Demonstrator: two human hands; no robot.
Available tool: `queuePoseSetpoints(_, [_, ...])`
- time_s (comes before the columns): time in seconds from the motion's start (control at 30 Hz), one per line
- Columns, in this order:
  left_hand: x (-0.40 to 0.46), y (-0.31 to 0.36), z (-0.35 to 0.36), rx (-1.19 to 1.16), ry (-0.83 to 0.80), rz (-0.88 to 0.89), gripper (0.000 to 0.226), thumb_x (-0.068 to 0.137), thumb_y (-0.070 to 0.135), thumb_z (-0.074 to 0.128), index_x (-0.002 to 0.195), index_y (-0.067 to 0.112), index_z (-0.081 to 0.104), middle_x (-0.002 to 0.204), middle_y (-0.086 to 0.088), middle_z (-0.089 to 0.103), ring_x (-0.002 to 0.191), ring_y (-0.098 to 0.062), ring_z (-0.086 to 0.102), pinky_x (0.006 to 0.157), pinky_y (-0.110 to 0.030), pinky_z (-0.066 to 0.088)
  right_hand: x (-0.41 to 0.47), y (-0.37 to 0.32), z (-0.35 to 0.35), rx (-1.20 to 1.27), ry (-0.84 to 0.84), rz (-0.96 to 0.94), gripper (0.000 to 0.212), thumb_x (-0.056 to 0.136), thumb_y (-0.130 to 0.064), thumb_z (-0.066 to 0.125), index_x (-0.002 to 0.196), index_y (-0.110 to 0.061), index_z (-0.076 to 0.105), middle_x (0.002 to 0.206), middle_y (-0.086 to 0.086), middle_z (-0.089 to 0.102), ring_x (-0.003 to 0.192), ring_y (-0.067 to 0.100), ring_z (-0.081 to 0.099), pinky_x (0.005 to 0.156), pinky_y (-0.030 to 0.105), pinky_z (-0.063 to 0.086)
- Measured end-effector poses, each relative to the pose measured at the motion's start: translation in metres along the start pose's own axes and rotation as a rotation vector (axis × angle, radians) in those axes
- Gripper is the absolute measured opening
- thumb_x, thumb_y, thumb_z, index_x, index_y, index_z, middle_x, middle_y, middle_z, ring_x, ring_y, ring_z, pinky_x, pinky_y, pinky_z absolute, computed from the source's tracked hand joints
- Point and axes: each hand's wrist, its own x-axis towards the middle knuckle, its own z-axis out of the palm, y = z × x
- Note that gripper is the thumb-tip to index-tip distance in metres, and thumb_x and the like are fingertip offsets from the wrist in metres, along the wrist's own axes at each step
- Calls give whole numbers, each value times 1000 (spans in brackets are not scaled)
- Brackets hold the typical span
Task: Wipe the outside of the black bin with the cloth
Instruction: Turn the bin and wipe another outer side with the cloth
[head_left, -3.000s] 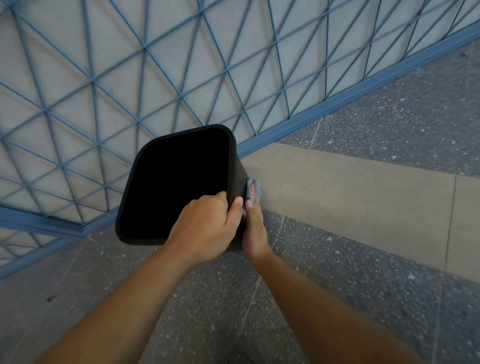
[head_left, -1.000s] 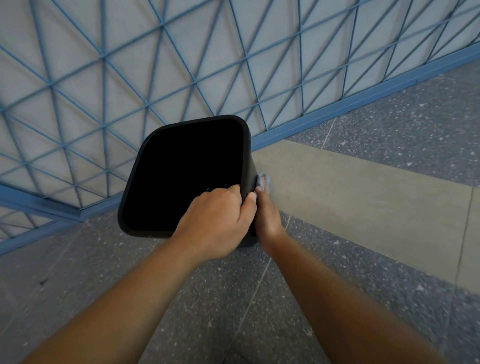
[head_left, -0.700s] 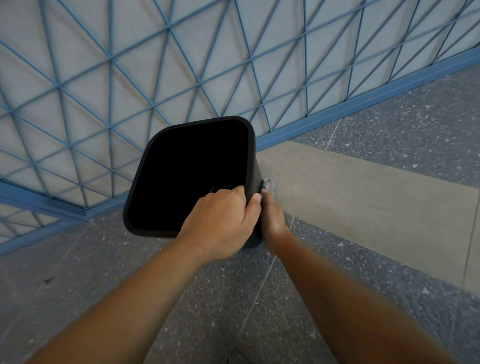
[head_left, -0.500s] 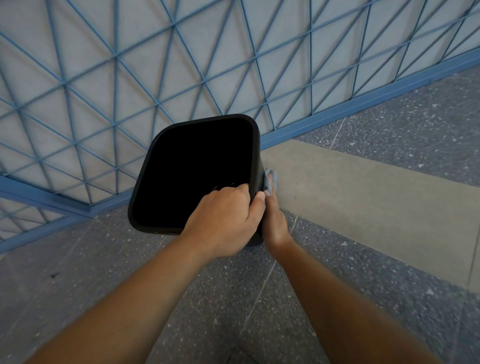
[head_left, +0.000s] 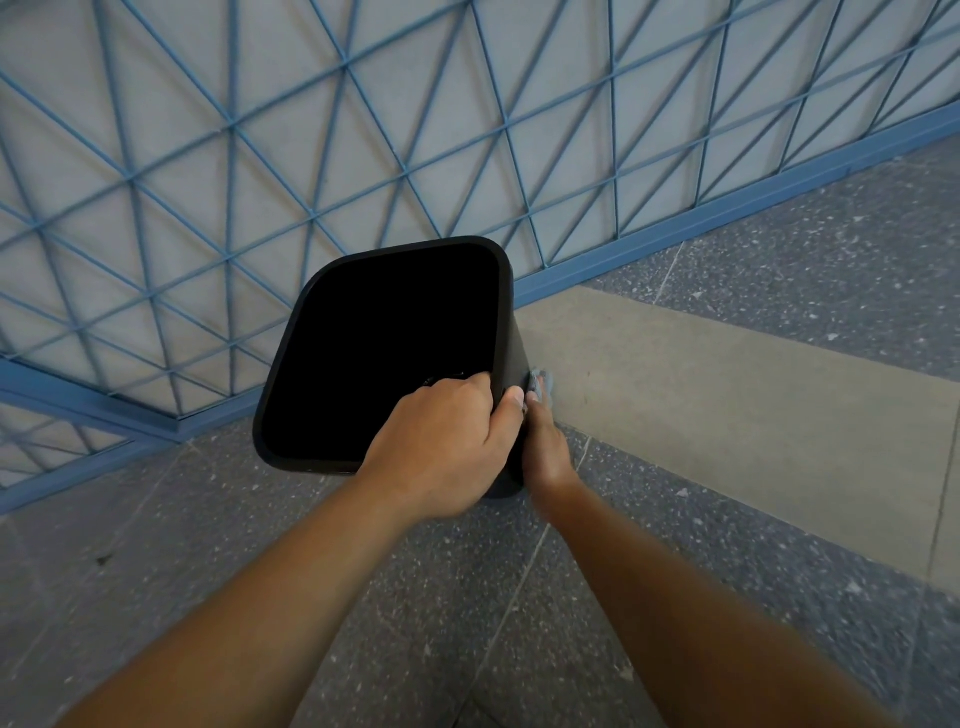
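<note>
Big blue metal lattice fence (head_left: 363, 130) runs along the left and back, so it's tight there; speckled grey terrazzo floor (head_left: 467, 623) with a smooth beige strip (head_left: 727, 405) opens out to the right. The black bin (head_left: 384, 348), smooth plastic with rounded corners, sits right by the fence's base rail. Left hand (head_left: 447, 447) curls over its near rim, gripping. Right hand (head_left: 545, 447) presses a small grey-blue cloth (head_left: 540, 384) flat against the bin's right outer wall.
</note>
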Motion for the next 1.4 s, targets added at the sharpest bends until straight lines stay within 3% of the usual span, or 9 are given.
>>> queuePoseSetpoints(0.13, [0, -1, 0, -6, -4, 2, 43, 103, 47, 31, 72, 21, 47, 62, 3, 52, 58, -15, 54, 57, -34, 39, -19, 0, 9, 2, -30, -164, 102, 82, -90, 34, 166, -32, 31, 174, 0, 31, 163, 19, 24, 133, 55, 20])
queuePoseSetpoints(0.27, [0, 1, -1, 9, 11, 7, 44, 103, 46, 31, 69, 22, 45, 60, 3, 50, 55, -13, 51, 56, -32, 37, -3, 4, 1, -19, -35, -119, 122, 69, -104, 39, 165, -28, 33, 174, 3, 30, 163, 19, 24, 134, 54, 20])
queuePoseSetpoints(0.37, [0, 1, 0, 15, 7, 5, 43, 104, 45, 31, 67, 24, 41, 60, 3, 49, 54, -13, 50, 56, -33, 36, 0, -1, 1, 14, -27, -27, 119, 68, -92, 40, 166, -23, 32, 175, 5, 28, 163, 22, 24, 134, 53, 21])
queuePoseSetpoints(0.53, [2, -1, 1, 10, 1, 2, 44, 103, 47, 29, 76, 20, 52, 63, 3, 55, 58, -15, 57, 58, -34, 44, -12, -8, 11, 2, -58, -175, 127, 64, -109, 33, 165, -32, 32, 174, 2, 32, 163, 21, 25, 133, 56, 20])
queuePoseSetpoints(0.67, [3, -1, 1, 22, 2, 1, 44, 102, 48, 28, 77, 21, 52, 62, 3, 54, 58, -16, 57, 59, -35, 46, 14, -24, 3, -3, -73, -180, 109, 78, -94, 39, 165, -28, 34, 174, 6, 31, 164, 23, 24, 133, 57, 19])
queuePoseSetpoints(0.83, [3, -2, 1, 10, 1, 3, 44, 102, 48, 29, 68, 23, 43, 59, 4, 49, 55, -14, 52, 57, -35, 38, 18, 13, -2, 18, -41, -33, 123, 67, -105, 40, 164, -30, 36, 175, 3, 30, 164, 24, 24, 133, 57, 22])
queuePoseSetpoints(1.07, [3, 0, -1, 17, -10, 7, 44, 103, 48, 29, 70, 23, 43, 61, 3, 51, 58, -18, 55, 59, -36, 42, 21, 1, 3, 1, -51, -153, 119, 72, -102, 38, 164, -27, 35, 174, 7, 30, 163, 26, 25, 133, 57, 21])
queuePoseSetpoints(1.2, [3, 1, -1, 39, 3, 6, 44, 103, 48, 28, 68, 24, 40, 63, 3, 51, 61, -20, 55, 61, -37, 42, 31, 4, -8, 111, -65, 45, 104, 82, -85, 47, 164, -21, 38, 171, 13, 35, 158, 28, 35, 132, 54, 27])
queuePoseSetpoints(1.4, [3, 1, -2, 37, 0, 9, 44, 103, 47, 29, 75, 19, 48, 67, 1, 54, 65, -21, 58, 63, -38, 45, -17, 13, 11, 20, -41, -152, 124, 66, -109, 32, 165, -35, 30, 176, 2, 25, 165, 24, 21, 132, 58, 21])
